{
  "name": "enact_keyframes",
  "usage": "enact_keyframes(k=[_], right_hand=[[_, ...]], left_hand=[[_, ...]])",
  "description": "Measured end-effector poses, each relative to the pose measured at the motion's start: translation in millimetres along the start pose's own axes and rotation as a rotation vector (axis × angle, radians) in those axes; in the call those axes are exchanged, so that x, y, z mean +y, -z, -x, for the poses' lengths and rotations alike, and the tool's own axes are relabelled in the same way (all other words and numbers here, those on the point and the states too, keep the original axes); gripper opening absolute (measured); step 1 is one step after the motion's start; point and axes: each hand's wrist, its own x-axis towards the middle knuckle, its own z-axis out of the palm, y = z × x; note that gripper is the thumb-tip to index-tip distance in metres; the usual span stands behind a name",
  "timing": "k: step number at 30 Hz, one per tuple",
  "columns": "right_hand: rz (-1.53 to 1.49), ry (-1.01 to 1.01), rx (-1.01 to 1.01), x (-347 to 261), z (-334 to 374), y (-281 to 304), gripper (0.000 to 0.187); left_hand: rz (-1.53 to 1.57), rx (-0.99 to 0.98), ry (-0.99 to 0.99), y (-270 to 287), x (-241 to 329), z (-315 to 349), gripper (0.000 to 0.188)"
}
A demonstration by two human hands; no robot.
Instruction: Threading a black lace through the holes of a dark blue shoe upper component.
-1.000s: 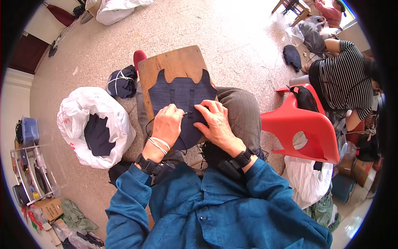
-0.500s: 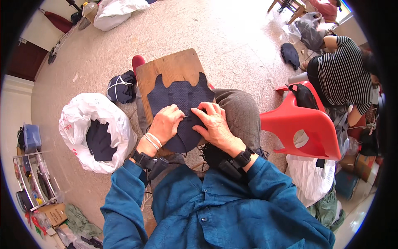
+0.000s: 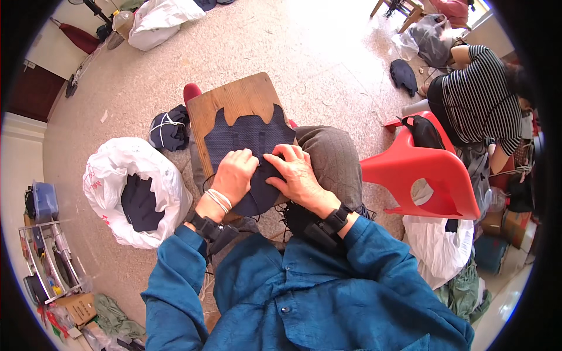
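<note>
1. A wooden surface (image 3: 231, 96) stood between the wearer's knees (image 3: 332, 158).
2. On it lay a dark fabric panel (image 3: 249, 130), the handwork seemingly unfinished at its middle.
3. The right hand (image 3: 297, 178) rested there; whether its grip pinched fabric, I couldn't tell. The left hand (image 3: 235, 175) pinched something slight.
4. Two narrow strips (image 3: 261, 141) already lay in place.
5. Smallest: that pale sliver (image 3: 259, 165).

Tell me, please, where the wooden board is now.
In the head view, the wooden board is just left of centre, beneath the dark fabric piece that the left hand and right hand touch.
</note>
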Motion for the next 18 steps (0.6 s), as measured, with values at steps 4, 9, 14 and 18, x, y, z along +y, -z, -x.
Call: enact_keyframes(k=[4, 9, 14, 18], right_hand=[[0.000, 0.004, -0.008, 1, 1, 0, 0.058], [0.009, -0.010, -0.026, 1, 3, 0, 0.059], [-0.011, -0.010, -0.021, 2, 3, 1, 0.058], [-0.022, -0.011, -0.016, 3, 3, 1, 0.059]], left_hand=[[-0.161, 0.043, -0.065, -7, 1, 9, 0.013], [0.142, -0.063, 0.264, 0, 4, 10, 0.015], [0.188, -0.024, 0.270, 7, 11, 13, 0.015], [0.006, -0.004, 0.275, 5, 16, 13, 0.016]])
